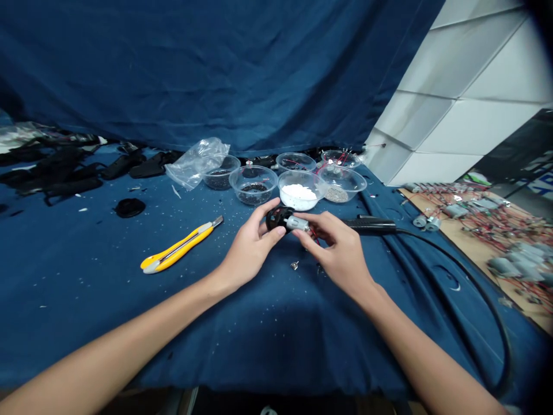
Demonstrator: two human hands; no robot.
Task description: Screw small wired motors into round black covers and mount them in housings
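Observation:
Between thumb and fingers, my left hand (254, 242) grips a round black plastic part (276, 218). My right hand (334, 245) pinches a small silver electric motor (298, 223) with red wires, its end touching the black part. Whether the motor sits inside that part I cannot tell. Behind the right hand lies a black corded tool (371, 226), partly hidden by the fingers. A tiny metal piece (294, 265) rests on the blue cloth below the hands. To the left is a yellow utility knife (184, 246) with its blade end pointing away.
Several clear plastic bowls of small parts stand behind the hands, including one with white pieces (299, 199). A clear bag (199, 161) leans beside them. Black parts (64, 167) pile up at left, near a round black piece (129, 207). Wired motors (514, 259) cover a board at right.

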